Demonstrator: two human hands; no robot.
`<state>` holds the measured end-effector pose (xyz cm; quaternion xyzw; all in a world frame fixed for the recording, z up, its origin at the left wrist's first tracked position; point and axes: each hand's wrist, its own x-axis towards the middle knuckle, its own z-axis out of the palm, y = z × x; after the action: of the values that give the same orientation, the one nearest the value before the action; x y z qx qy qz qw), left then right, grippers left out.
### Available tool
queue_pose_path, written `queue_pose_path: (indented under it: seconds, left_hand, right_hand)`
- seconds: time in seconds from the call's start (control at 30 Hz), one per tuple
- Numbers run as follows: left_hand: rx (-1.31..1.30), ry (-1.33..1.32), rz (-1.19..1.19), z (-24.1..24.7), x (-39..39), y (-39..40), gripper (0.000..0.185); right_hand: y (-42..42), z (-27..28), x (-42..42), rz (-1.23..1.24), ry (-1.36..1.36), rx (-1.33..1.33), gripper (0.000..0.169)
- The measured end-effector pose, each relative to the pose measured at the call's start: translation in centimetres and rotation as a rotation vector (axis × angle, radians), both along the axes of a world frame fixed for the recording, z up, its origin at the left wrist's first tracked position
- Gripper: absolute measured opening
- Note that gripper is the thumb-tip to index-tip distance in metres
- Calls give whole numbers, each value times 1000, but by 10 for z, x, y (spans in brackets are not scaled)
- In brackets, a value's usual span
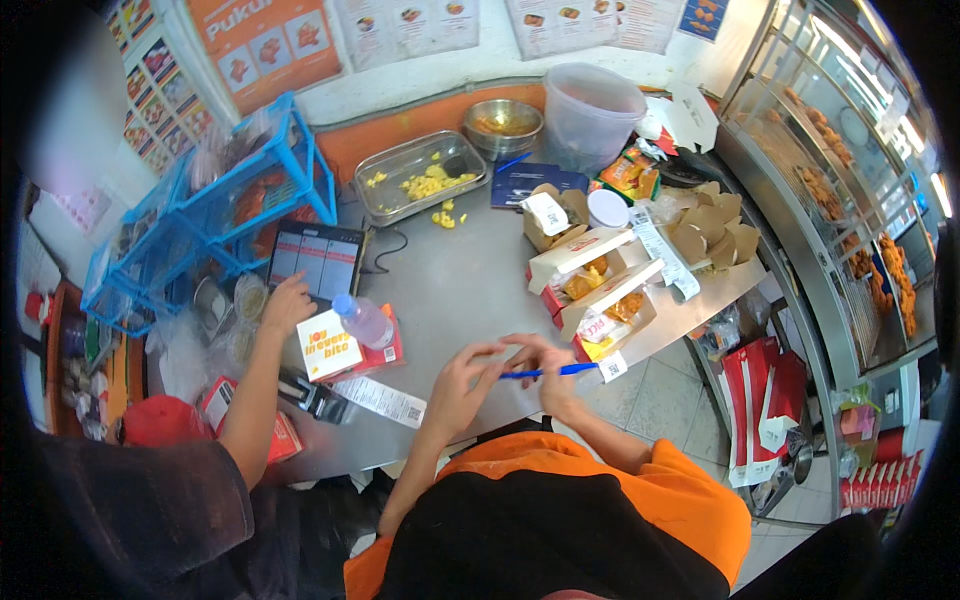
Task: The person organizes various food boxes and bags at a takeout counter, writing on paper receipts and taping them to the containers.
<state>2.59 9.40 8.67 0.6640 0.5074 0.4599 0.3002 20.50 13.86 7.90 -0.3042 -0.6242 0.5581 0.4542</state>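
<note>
A blue pen lies level in front of my body, over the near edge of the metal table. My right hand is closed around its middle. The fingertips of my left hand are at the pen's left end; whether they grip it cannot be told. Just beyond my right hand stand two open red-and-white food boxes with fried food and wrapped items inside. A small printed slip is at the nearer box's corner. A long receipt lies left of my left hand.
A co-worker's hand touches a tablet at left, beside a bottle on boxes. A steel tray with yellow pieces, a bowl and a plastic tub stand at the back. A glass food cabinet is at right.
</note>
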Motion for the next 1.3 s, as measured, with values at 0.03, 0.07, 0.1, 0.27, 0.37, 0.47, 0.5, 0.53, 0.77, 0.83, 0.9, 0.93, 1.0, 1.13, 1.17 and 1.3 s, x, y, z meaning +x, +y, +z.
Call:
queue_pose_path:
  seconds: [0.03,0.07,0.1,0.27,0.37,0.47,0.5,0.53,0.77,0.83,0.9,0.93,1.0,1.13,1.17,1.3]
  left_hand:
    - [-87,-124,-60,12,14,28,26]
    - [-172,-256,-103,20,27,55,26]
    - [-278,-286,-135,31,41,85,26]
    - [-87,641,357,27,93,235,53]
    - [-176,800,553,-17,84,300,59]
    - [-274,731,494,-17,84,321,52]
    - [-299,692,457,-19,80,322,49]
    - [-244,647,444,-25,72,326,41]
    - [-216,528,424,-2,70,305,27]
    - [-56,643,426,-4,70,305,36]
    - [-2,763,457,-4,77,307,43]
    - [-29,825,491,-3,85,309,45]
    - [-225,855,579,-1,104,315,50]
    - [-134,577,451,5,102,321,48]
    - [-95,420,385,6,96,323,46]
    - [81,-163,153,37,95,278,47]
  right_hand:
    - [8,3,14,-87,17,66,81]
    - [13,11,26,-167,18,118,84]
    - [16,20,34,-283,80,136,82]
    - [16,37,73,-749,299,109,63]
    - [8,29,96,-803,341,115,59]
    - [1,20,126,-792,295,124,55]
    - [1,17,133,-785,278,116,56]
    - [2,14,139,-773,260,108,56]
    - [30,-1,126,-538,224,73,67]
    - [36,1,110,-363,246,69,71]
    - [40,4,102,-180,242,179,72]
    - [39,7,99,-116,236,224,72]
    - [34,15,93,-67,245,310,71]
    - [27,8,100,-97,266,279,70]
    - [26,5,103,-122,267,267,70]
    - [22,-13,114,-137,273,219,71]
